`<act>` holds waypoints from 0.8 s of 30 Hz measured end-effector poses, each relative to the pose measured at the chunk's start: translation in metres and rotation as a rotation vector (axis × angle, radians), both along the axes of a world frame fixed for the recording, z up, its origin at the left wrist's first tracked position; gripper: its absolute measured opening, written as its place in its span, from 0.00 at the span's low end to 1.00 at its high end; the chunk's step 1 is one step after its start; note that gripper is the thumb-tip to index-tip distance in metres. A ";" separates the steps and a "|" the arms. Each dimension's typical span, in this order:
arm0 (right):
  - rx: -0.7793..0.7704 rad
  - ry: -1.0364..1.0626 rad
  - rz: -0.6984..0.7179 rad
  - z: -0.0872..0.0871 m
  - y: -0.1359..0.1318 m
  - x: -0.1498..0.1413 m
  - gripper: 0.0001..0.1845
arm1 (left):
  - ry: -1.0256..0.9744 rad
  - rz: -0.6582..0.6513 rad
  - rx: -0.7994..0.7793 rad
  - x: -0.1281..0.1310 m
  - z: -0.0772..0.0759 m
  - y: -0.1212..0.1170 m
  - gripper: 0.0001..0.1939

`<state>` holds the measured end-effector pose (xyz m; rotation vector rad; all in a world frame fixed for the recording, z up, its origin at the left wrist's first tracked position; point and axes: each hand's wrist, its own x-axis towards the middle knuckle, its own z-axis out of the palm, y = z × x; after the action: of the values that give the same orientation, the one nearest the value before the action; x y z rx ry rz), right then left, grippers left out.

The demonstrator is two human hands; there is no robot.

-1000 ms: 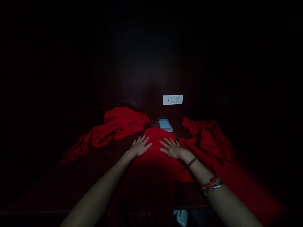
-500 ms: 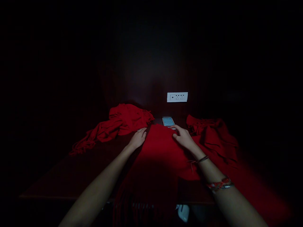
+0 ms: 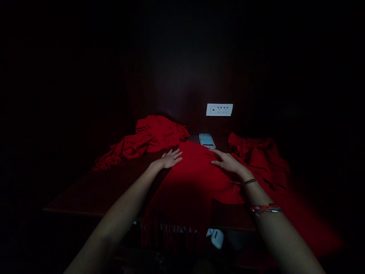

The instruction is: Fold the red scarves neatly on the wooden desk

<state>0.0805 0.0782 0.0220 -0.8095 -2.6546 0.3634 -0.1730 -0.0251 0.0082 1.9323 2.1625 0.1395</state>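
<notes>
A red fringed scarf [image 3: 188, 179] is spread over the dark table, its fringe hanging past the front edge and another stretch running off to the right. My left hand [image 3: 170, 158] rests open at the scarf's left edge, fingers spread and pointing right across the cloth. On the other side my right hand [image 3: 226, 160] lies over the scarf's upper right part, fingers stretched and apart. Neither hand grips anything. Just beyond the right fingertips is a phone [image 3: 207, 141] with its screen lit.
A crumpled red scarf [image 3: 156, 131] lies at the back left, and more bunched red cloth [image 3: 262, 160] at the right. A white socket panel [image 3: 219, 110] is on the dark back wall. Below the table's front edge [image 3: 71, 212] a white object [image 3: 217, 238] shows. The surroundings are very dark.
My left hand has opened and spread its fingers onto the scarf's left edge. My right fingers have straightened and no longer overlap the phone. The view has shifted slightly.
</notes>
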 end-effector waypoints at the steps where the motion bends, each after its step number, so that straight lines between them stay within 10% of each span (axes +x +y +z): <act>1: 0.018 0.046 0.016 0.000 -0.001 -0.002 0.26 | -0.005 -0.021 0.020 -0.001 0.003 -0.003 0.31; 7: 0.115 0.031 0.077 -0.009 -0.009 -0.023 0.17 | -0.039 -0.197 -0.106 -0.011 0.028 -0.023 0.44; 24: 0.190 -0.010 0.047 0.003 -0.008 -0.016 0.15 | 0.081 -0.027 -0.010 0.009 0.040 -0.031 0.17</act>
<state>0.0646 0.0706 0.0255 -0.6922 -2.6703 0.1164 -0.1640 -0.0566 0.0484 1.9938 2.1822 0.0465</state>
